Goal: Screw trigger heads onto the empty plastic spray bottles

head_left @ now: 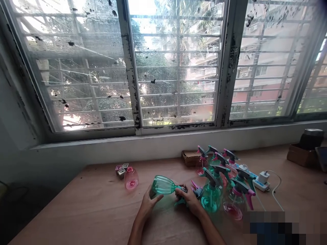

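Observation:
A clear green spray bottle (165, 185) lies on its side above the table, its neck pointing right. My left hand (149, 201) is closed around its base end. At the neck, my right hand (188, 197) grips a dark grey and green trigger sprayer head (182, 189); whether it is screwed on cannot be made out. Just past that hand lies a loose grey and pink sprayer head (196, 188). To the right stand several green and pink bottles with trigger heads, among them a green bottle (211, 199) nearest my right hand. A headless pink bottle (131, 180) stands at the left.
Small pink and white blocks (122, 171) sit beside the pink bottle. A flat cardboard box (190, 158) lies near the wall. Behind the bottles is a power strip (260, 183) with a white charger (263, 177) and cable. A brown box (301, 154) stands far right, below the windows.

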`<state>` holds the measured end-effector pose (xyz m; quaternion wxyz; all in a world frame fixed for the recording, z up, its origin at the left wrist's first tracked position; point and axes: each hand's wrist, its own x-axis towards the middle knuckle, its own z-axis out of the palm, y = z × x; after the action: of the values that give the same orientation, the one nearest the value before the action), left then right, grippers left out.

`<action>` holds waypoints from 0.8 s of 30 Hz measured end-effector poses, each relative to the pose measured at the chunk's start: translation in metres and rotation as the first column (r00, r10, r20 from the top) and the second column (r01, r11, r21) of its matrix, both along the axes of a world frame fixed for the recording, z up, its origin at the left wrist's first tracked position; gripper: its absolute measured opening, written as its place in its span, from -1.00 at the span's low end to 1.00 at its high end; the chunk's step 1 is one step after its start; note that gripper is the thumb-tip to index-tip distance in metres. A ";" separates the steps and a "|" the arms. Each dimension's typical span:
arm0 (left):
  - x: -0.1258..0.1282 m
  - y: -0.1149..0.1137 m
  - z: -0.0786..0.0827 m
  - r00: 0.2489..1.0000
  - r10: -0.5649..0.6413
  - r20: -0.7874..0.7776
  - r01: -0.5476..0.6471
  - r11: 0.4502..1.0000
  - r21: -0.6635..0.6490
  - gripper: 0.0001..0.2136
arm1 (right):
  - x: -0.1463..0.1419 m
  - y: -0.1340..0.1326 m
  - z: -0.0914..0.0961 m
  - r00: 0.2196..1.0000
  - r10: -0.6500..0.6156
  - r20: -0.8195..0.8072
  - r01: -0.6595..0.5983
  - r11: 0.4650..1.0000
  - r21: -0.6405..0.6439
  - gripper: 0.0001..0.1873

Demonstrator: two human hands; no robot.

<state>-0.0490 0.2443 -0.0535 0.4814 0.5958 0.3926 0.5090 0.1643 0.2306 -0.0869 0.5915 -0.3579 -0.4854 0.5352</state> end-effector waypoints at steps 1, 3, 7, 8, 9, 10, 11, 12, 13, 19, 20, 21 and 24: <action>0.000 0.000 0.000 1.000 0.003 0.000 -0.003 1.000 -0.001 -0.32 | 0.000 0.000 0.000 1.000 0.004 0.003 -0.004 1.000 0.001 -0.52; -0.001 0.000 0.000 1.000 0.023 -0.012 -0.024 1.000 -0.009 -0.35 | 0.000 -0.001 0.000 1.000 0.019 0.017 -0.019 1.000 0.003 -0.53; -0.003 0.001 0.000 0.997 0.061 -0.036 -0.062 0.998 -0.020 -0.51 | -0.001 -0.002 -0.001 0.998 0.039 0.057 -0.040 0.999 0.009 -0.55; -0.003 0.001 0.000 0.997 0.063 -0.035 -0.064 0.998 -0.019 -0.53 | -0.001 -0.002 -0.001 0.997 0.037 0.063 -0.038 0.999 0.011 -0.55; -0.003 0.002 -0.001 0.998 0.062 -0.031 -0.063 0.998 -0.016 -0.54 | -0.001 -0.002 -0.001 0.997 0.034 0.068 -0.035 0.999 0.011 -0.56; -0.003 0.002 -0.001 0.998 0.057 -0.025 -0.058 0.998 -0.014 -0.53 | 0.000 -0.001 -0.002 0.997 0.030 0.069 -0.031 0.999 0.011 -0.56; -0.003 0.002 -0.002 0.999 0.050 -0.018 -0.051 0.999 -0.013 -0.50 | 0.000 -0.001 -0.003 0.998 0.025 0.066 -0.026 1.000 0.011 -0.55; -0.003 0.002 -0.002 0.999 0.042 -0.011 -0.042 0.999 -0.012 -0.46 | 0.000 0.000 -0.003 0.998 0.020 0.060 -0.020 1.000 0.009 -0.54; -0.002 0.002 -0.002 0.999 0.034 -0.006 -0.034 0.999 -0.012 -0.41 | 0.000 0.000 -0.003 0.998 0.015 0.054 -0.015 1.000 0.008 -0.53; -0.003 0.002 -0.003 0.999 0.043 -0.015 -0.043 0.999 -0.031 -0.47 | 0.001 0.000 -0.003 0.998 0.034 0.060 -0.035 0.999 0.009 -0.54; -0.003 0.003 -0.003 0.998 0.053 -0.020 -0.053 0.998 -0.038 -0.51 | 0.000 -0.001 -0.003 0.997 0.040 0.067 -0.040 0.999 0.009 -0.53; -0.003 0.003 -0.003 0.998 0.060 -0.024 -0.061 0.997 -0.043 -0.54 | 0.000 -0.001 -0.002 0.996 0.044 0.074 -0.045 0.999 0.009 -0.53; -0.004 0.002 -0.001 0.998 0.061 -0.028 -0.062 0.997 -0.045 -0.57 | -0.002 -0.002 0.000 0.996 0.050 0.080 -0.051 0.999 0.007 -0.51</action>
<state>-0.0531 0.2461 -0.0546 0.4738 0.5790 0.4287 0.5064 0.1627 0.2290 -0.0871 0.5594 -0.3639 -0.5200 0.5331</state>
